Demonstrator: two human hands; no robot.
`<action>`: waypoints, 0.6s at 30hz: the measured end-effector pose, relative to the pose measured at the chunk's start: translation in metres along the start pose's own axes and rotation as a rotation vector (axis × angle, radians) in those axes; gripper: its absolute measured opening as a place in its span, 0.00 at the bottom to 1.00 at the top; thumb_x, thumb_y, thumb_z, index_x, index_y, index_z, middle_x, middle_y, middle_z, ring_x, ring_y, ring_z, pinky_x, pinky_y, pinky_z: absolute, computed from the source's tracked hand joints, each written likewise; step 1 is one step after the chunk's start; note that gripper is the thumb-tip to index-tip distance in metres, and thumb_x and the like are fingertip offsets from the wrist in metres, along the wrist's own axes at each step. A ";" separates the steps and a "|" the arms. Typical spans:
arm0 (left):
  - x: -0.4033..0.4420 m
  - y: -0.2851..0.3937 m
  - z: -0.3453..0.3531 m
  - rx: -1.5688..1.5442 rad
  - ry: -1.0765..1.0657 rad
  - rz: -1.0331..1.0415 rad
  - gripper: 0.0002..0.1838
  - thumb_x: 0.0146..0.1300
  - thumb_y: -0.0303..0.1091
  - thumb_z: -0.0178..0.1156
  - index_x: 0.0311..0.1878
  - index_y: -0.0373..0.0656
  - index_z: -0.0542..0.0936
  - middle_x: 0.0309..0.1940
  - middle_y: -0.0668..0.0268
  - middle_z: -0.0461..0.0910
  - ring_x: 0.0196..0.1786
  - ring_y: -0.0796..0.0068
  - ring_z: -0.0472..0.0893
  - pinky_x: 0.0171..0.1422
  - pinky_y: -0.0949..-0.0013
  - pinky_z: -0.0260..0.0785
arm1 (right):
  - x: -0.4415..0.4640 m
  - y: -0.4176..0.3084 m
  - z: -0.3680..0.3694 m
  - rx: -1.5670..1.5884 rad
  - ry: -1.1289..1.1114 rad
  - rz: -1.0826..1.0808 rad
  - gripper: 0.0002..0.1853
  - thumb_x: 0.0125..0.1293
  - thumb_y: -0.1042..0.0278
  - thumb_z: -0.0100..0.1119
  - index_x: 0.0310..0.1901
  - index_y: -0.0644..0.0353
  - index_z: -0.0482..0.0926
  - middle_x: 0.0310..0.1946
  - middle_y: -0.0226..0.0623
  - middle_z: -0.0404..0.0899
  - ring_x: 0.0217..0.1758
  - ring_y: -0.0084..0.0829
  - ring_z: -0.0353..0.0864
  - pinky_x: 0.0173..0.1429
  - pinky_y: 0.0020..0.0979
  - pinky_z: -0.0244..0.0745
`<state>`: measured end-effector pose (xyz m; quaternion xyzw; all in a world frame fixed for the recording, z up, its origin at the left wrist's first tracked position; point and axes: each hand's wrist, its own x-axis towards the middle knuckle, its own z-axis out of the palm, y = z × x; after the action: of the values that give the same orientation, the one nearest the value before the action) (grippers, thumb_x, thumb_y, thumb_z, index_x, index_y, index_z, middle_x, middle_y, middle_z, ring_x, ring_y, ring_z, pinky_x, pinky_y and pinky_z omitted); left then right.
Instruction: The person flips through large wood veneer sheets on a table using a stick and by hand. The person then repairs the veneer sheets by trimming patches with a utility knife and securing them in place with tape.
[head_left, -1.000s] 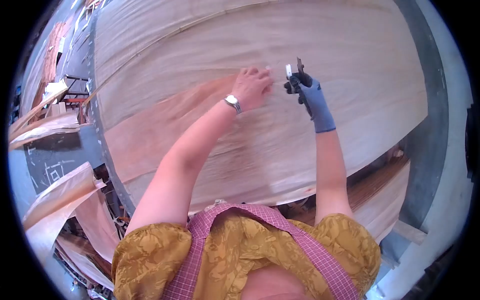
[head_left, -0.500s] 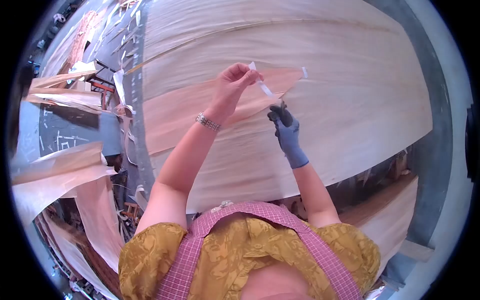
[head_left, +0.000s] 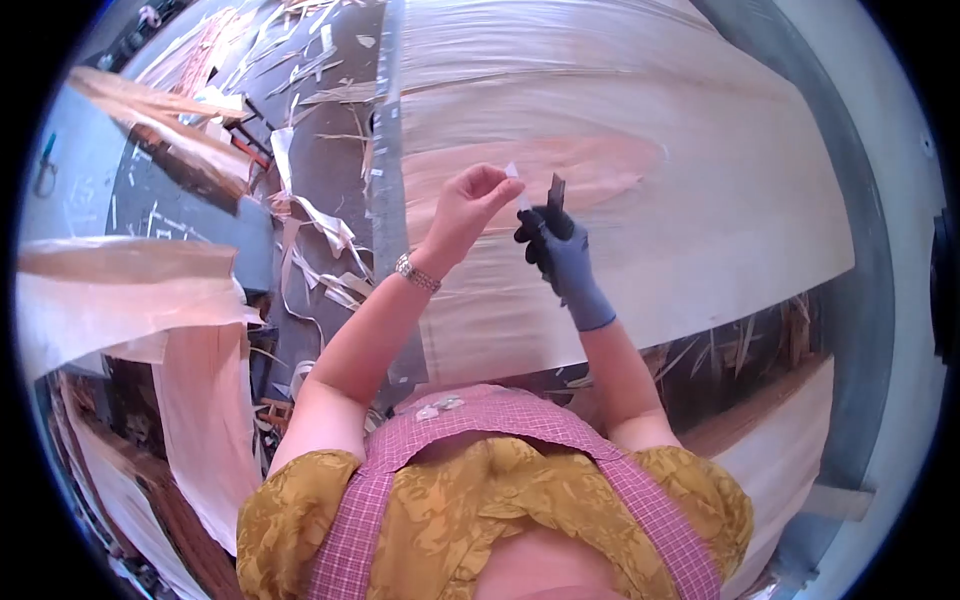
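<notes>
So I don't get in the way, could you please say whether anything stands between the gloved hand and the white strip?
Nothing visible does: the strip, pinched by the left hand, runs down to the right hand, whose blade rises to one side.

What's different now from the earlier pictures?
The left hand and right hand moved left over the pale sheet, from the tip of the reddish patch. The left now pinches a white strip; the right is at its lower end. The right kept its dark tool; the patch stayed on the sheet.
</notes>
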<state>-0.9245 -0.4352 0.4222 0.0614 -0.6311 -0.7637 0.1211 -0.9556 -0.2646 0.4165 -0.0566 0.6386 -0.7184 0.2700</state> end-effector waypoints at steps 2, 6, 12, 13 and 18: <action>-0.017 -0.018 -0.025 0.290 0.030 0.044 0.10 0.69 0.35 0.60 0.44 0.37 0.80 0.38 0.64 0.84 0.41 0.81 0.82 0.48 0.75 0.74 | -0.002 0.035 0.009 -0.018 -0.008 -0.021 0.11 0.67 0.62 0.62 0.42 0.61 0.80 0.25 0.33 0.81 0.18 0.17 0.73 0.18 0.19 0.62; -0.045 -0.048 -0.074 0.847 0.042 0.185 0.16 0.64 0.40 0.64 0.49 0.40 0.81 0.40 0.59 0.85 0.45 0.61 0.84 0.51 0.62 0.75 | 0.012 0.085 0.034 -0.158 0.030 0.018 0.11 0.69 0.61 0.59 0.40 0.61 0.79 0.24 0.32 0.81 0.17 0.18 0.72 0.19 0.21 0.64; 0.001 -0.121 -0.166 1.398 -0.155 0.249 0.34 0.62 0.45 0.60 0.68 0.38 0.65 0.70 0.54 0.64 0.74 0.58 0.59 0.78 0.55 0.47 | 0.057 0.095 0.076 -0.419 0.082 0.072 0.12 0.69 0.59 0.59 0.39 0.61 0.79 0.22 0.32 0.80 0.16 0.16 0.70 0.20 0.22 0.63; 0.016 -0.128 -0.183 1.419 -0.215 0.290 0.35 0.62 0.45 0.60 0.69 0.37 0.64 0.71 0.54 0.61 0.76 0.58 0.56 0.79 0.54 0.44 | 0.076 0.097 0.083 -0.439 0.087 0.053 0.12 0.69 0.59 0.59 0.39 0.61 0.79 0.21 0.31 0.80 0.16 0.16 0.69 0.20 0.22 0.63; 0.068 -0.163 -0.228 1.291 -0.256 0.376 0.33 0.63 0.45 0.58 0.67 0.35 0.66 0.69 0.52 0.64 0.75 0.57 0.58 0.79 0.56 0.45 | 0.155 0.079 0.140 -0.289 0.171 0.089 0.11 0.68 0.59 0.61 0.40 0.59 0.80 0.22 0.30 0.79 0.16 0.14 0.67 0.19 0.21 0.60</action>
<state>-0.9514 -0.6411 0.2222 -0.0798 -0.9694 -0.2016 0.1152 -1.0020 -0.4635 0.3255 -0.0052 0.7577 -0.6086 0.2355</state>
